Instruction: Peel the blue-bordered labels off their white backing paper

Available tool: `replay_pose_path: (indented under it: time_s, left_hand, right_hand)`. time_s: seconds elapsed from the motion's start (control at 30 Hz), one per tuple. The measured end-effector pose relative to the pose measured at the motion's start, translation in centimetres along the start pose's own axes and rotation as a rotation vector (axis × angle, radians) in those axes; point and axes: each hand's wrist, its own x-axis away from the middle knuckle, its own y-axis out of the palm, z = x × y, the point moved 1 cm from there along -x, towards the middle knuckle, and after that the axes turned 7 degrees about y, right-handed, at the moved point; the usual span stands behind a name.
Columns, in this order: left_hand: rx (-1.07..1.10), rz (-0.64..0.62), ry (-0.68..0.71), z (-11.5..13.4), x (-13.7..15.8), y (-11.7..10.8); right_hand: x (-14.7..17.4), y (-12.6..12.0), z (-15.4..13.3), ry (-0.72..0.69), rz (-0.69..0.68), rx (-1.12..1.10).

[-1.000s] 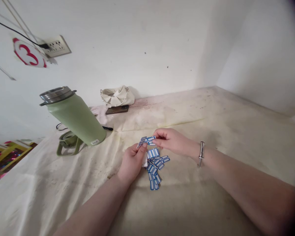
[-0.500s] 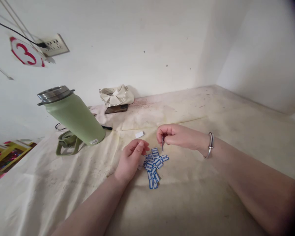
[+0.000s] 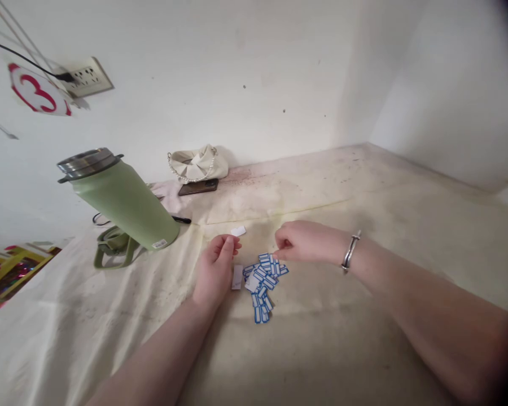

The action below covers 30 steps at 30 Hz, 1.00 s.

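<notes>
Blue-edged labels heaped on tabletop between both hands, right hand curled, fingertips at heap's upper right edge, left hand narrow, thumb near fingers, beside white slip, can't tell if either grips anything.

Specked white wall, socket plate at upper left, red-numbered sign beside it, cream-covered table below
</notes>
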Motion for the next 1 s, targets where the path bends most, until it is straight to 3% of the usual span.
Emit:
replay_pose_path:
  time_s: [0.17, 0.37, 0.67, 0.8, 1.0]
  left_hand:
    - [-0.078, -0.092, 0.026, 0.2, 0.1, 0.1]
    - [-0.409, -0.364, 0.247, 1.2, 0.4, 0.2]
    - [-0.166, -0.259, 0.098, 0.8, 0.2, 0.0]
    - [-0.091, -0.188, 0.063, 0.6, 0.2, 0.0]
    - [-0.084, -0.193, 0.022, 0.5, 0.1, -0.1]
  right_hand:
    - [-0.1, 2.4, -1.7, -0.247, 0.056, -0.016]
    - [-0.2, 3.5, -2.7, -0.307, 0.009, -0.012]
    - [-0.5, 1.0, -0.8, -0.133, -0.015, -0.192]
    - [-0.5, -0.3, 0.2, -0.154, -0.002, -0.256]
    - [-0.1, -1.5, 1.0, 0.016, 0.053, -0.164]
